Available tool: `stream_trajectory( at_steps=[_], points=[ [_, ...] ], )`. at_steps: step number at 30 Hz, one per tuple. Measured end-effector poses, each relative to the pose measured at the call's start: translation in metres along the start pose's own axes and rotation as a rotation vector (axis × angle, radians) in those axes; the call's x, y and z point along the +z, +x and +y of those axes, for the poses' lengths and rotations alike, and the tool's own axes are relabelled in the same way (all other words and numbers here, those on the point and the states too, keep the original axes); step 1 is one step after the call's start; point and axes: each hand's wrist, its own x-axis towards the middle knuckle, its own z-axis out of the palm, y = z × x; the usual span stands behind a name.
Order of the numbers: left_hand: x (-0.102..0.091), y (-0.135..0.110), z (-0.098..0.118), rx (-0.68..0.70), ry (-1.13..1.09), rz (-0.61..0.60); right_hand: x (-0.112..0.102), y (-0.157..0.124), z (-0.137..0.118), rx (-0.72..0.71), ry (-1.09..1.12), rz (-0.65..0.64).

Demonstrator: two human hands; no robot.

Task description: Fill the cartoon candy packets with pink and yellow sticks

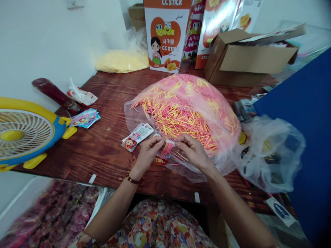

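My left hand [150, 151] pinches the left top corner of a small clear printed packet [165, 151]. Its right top corner is between the fingertips of my right hand [192, 150]. Pink and yellow sticks show inside the packet. Just beyond my hands, a large clear bag [224, 113] lies open toward me, full of thin pink and yellow sticks [178, 117]. A few loose sticks lie on the plastic under my right hand. Beside my left hand rests a stack of flat printed packets [137, 136] with a cartoon face.
On the left stand a yellow and blue fan [26, 132] and a dark red bottle [51, 93], near blue packets [86, 118]. Printed cartons [167, 38], a brown box [248, 58] and a yellow bag [121, 61] line the back. A crumpled plastic bag [271, 155] is at right.
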Motion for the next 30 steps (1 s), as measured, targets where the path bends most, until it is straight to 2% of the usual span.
stream_trajectory(
  at_steps=[3,5,7,10,16,18,20,22,24,27,30],
  points=[
    [-0.006,0.001,-0.006,-0.234,-0.121,-0.140,0.010,0.006,0.011,0.103,0.199,0.030],
    [-0.009,0.000,-0.008,-0.342,-0.145,-0.230,0.018,0.010,0.017,0.147,0.286,0.047],
    [-0.012,-0.003,-0.010,-0.375,-0.136,-0.212,0.025,0.014,0.024,0.161,0.342,0.044],
    [-0.021,-0.007,-0.016,-0.353,-0.096,-0.122,0.035,0.020,0.036,0.137,0.279,0.012],
    [-0.052,-0.010,-0.036,-0.298,0.103,-0.067,0.055,0.034,0.046,0.154,-0.176,-0.104],
    [-0.062,-0.008,-0.041,-0.228,0.256,-0.019,0.060,0.043,0.041,0.106,-0.375,-0.107],
    [-0.068,-0.006,-0.045,-0.134,0.502,0.047,0.061,0.053,0.034,0.079,-0.573,-0.082],
    [-0.072,-0.004,-0.046,-0.035,0.744,0.097,0.061,0.064,0.028,0.089,-0.735,-0.068],
    [-0.074,-0.003,-0.045,0.039,0.891,0.115,0.060,0.069,0.027,0.105,-0.844,-0.075],
    [-0.080,0.005,-0.042,0.096,0.989,0.145,0.056,0.062,0.027,0.100,-0.918,-0.056],
    [-0.091,0.022,-0.038,0.101,1.132,0.224,0.043,0.040,0.027,0.067,-0.907,-0.034]
  ],
)
